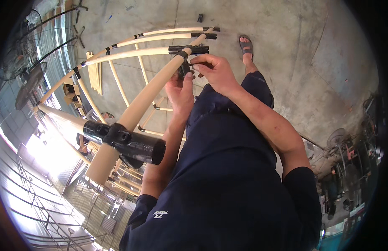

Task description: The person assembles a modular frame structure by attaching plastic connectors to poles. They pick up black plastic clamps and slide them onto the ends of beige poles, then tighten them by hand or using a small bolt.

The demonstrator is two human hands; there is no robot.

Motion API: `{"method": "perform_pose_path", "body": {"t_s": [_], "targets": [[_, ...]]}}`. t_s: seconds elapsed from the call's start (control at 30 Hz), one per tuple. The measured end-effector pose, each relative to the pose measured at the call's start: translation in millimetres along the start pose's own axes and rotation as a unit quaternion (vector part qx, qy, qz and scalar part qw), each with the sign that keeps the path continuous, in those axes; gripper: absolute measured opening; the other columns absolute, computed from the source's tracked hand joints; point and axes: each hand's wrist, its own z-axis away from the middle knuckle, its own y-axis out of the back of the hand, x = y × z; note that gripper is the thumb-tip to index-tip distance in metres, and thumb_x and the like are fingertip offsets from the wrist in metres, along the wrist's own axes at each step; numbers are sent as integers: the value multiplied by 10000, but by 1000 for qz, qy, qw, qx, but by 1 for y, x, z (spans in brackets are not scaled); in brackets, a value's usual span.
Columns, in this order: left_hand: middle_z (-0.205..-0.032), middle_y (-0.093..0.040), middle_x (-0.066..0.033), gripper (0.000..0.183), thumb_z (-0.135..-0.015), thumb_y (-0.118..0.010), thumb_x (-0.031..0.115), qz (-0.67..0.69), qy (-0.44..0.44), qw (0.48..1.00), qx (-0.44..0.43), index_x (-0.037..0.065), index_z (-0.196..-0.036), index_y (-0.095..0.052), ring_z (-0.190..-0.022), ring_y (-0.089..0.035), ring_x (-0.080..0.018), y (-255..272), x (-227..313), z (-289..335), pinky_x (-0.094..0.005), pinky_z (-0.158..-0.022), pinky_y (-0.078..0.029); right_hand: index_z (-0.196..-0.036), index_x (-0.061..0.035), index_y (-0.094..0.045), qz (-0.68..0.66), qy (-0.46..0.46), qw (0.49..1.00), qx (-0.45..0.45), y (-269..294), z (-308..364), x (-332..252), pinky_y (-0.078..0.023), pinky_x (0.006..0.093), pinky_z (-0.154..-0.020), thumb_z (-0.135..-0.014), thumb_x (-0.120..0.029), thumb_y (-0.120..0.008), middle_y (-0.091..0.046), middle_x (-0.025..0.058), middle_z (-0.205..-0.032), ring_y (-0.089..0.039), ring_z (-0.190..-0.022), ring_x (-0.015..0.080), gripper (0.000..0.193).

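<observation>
A beige pipe (154,83) slants across in front of me, part of a frame of beige pipes and black joints. At its far part, a black pipe joint (185,69) is clamped round it. My left hand (181,92) is closed round the lower part of this joint, thumb up, some fingers hidden behind it. My right hand (217,73) comes in from the right, fingertips pinched together against the joint's side. Whatever small thing they pinch is too hidden to name. Nearer to me, a larger-looking black joint (123,140) sits on the same pipe.
More beige pipes (135,53) run off to the left, linked by black joints. Standing fans (31,85) are at the far left. A loose black piece (200,17) and a bundle of beige pipes (94,73) lie on the concrete floor (302,50). Dark equipment (340,175) stands at right.
</observation>
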Motion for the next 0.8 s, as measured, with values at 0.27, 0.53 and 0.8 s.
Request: {"method": "perform_pose_path", "body": {"t_s": [0.27, 0.53, 0.8], "targets": [[-1323, -562, -141, 466, -948, -560, -95, 8, -29, 996, -80, -9, -1380, -406, -1153, -596, -205, 11, -2, -5, -364, -938, -543, -1086, 41, -688, 13, 43, 996, 73, -22, -1, 7, -544, 259, -710, -929, -39, -680, -714, 67, -941, -652, -816, 100, 177], [-1303, -600, -145, 445, -954, -532, -97, 17, -21, 993, -112, 3, -1374, -427, -1179, -597, -206, 30, -10, -6, -389, -968, -533, -1022, 36, -711, -87, 40, 990, 102, -30, 3, 17, -546, 261, -689, -901, -32, -709, -723, 71, -887, -655, -763, 103, 139], [-1267, -647, -76, 239, -1056, -505, 205, 118, 124, 978, -123, 85, -1247, -585, -1186, -612, -228, 49, 0, -19, -496, -1035, -468, -949, 15, -711, -20, 67, 988, 140, -31, 3, 21, -527, 313, -698, -861, -79, -723, -719, 123, -828, -699, -786, 182, 130]]}}
